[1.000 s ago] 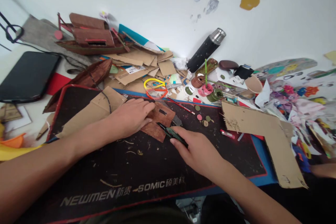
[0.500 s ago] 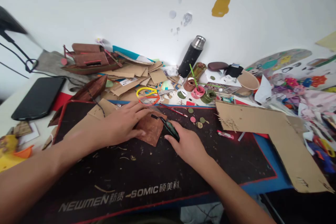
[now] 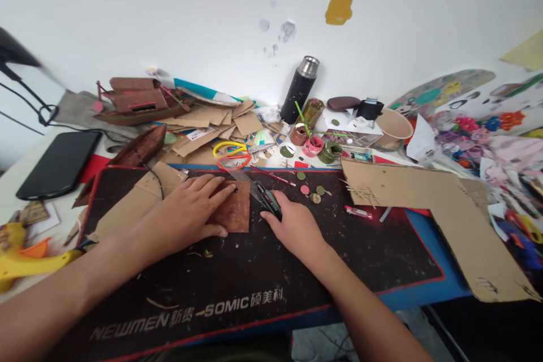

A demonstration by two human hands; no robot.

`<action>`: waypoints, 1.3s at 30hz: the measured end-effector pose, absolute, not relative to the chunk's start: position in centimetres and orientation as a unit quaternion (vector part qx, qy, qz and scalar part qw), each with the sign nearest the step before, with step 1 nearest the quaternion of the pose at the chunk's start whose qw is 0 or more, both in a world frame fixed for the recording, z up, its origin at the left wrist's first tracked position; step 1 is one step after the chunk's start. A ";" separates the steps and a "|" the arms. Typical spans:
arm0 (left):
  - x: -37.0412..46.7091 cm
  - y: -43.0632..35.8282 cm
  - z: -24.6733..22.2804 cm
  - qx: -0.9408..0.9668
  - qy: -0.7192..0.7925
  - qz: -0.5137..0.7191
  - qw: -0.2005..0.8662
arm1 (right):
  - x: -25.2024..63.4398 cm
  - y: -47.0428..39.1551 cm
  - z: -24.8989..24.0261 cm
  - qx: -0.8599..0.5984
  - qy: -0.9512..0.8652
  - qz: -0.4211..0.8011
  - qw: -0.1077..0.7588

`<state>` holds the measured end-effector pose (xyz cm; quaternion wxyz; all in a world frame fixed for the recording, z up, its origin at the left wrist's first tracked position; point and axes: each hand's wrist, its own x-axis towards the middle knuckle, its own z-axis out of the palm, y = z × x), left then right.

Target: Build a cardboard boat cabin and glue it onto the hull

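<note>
Plainly, one brown panel (image 3: 237, 212) lies flat on the dark mat (image 3: 271, 271), its left part covered by the left hand (image 3: 190, 209). That hand's fingers are somewhat spread and rest over the panel, the thumb near its lower edge. Just to the panel's right, the right hand (image 3: 299, 229) grips one dark green cutter (image 3: 268, 201) between thumb and fingers; how the lower fingers curl I cannot tell. The cutter's tip points up and left, toward the top of the mat.

Beyond it lie four small discs, two green, one pink (image 3: 304, 189) and one tan, plus one red pencil (image 3: 274, 177) and one red-and-white tube (image 3: 357, 212). One pair of scissors (image 3: 232, 150), with one yellow and one orange loop, sits at the mat's far edge. Behind stand three paint pots, brown, pink (image 3: 313, 147) and green, and one black flask (image 3: 298, 93). Farther left are two brown boats (image 3: 139, 103), one roofed.
</note>
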<state>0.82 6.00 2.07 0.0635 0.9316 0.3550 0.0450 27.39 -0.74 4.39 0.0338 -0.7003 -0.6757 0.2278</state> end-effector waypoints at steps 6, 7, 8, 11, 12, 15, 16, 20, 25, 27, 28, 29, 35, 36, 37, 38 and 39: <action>0.1 4.9 1.4 0.928 0.369 0.025 0.036 | 26.9 -0.7 4.8 -0.703 -0.681 0.204 0.002; -0.1 4.9 1.3 0.930 0.363 0.026 0.045 | 26.8 -0.6 4.9 -0.702 -0.682 0.203 -0.002; -0.4 4.9 1.3 0.933 0.355 0.026 0.056 | 26.8 -0.6 5.0 -0.703 -0.682 0.202 -0.005; -1.2 4.8 1.3 0.939 0.335 0.019 0.073 | 26.6 -0.3 5.0 -0.704 -0.681 0.200 -0.015; -1.4 4.7 1.4 0.940 0.332 0.017 0.075 | 26.6 -0.2 5.0 -0.704 -0.681 0.200 -0.018; -1.6 4.4 1.3 0.939 0.331 0.033 0.084 | 26.4 0.1 4.9 -0.704 -0.681 0.200 -0.018; -1.6 4.3 1.2 0.937 0.334 0.044 0.086 | 26.4 0.2 4.9 -0.704 -0.681 0.201 -0.018; -1.4 4.2 0.8 0.932 0.343 0.074 0.089 | 26.4 0.4 4.9 -0.706 -0.677 0.206 -0.017; -0.9 4.0 1.0 0.927 0.355 0.068 0.097 | 26.5 0.5 4.7 -0.703 -0.680 0.206 -0.008; -0.7 3.9 1.1 0.926 0.359 0.061 0.097 | 26.6 0.5 4.6 -0.704 -0.679 0.207 -0.008; -0.6 3.9 1.2 0.927 0.359 0.058 0.096 | 26.6 0.5 4.6 -0.705 -0.678 0.209 -0.007; -0.5 3.8 1.3 0.927 0.359 0.055 0.096 | 26.7 0.6 4.6 -0.706 -0.676 0.212 -0.005; -0.1 3.9 1.9 0.926 0.360 0.043 0.100 | 27.3 1.0 4.7 -0.701 -0.665 0.255 0.036; -0.1 3.9 2.0 0.925 0.362 0.041 0.104 | 27.4 1.1 4.6 -0.700 -0.661 0.267 0.042; 0.0 3.9 2.1 0.924 0.365 0.039 0.110 | 27.6 1.0 4.6 -0.700 -0.655 0.281 0.049; 0.0 3.9 2.1 0.922 0.368 0.039 0.116 | 27.8 1.0 4.4 -0.700 -0.646 0.298 0.063; 0.0 3.8 2.1 0.919 0.372 0.041 0.122 | 27.9 0.9 4.2 -0.698 -0.636 0.318 0.085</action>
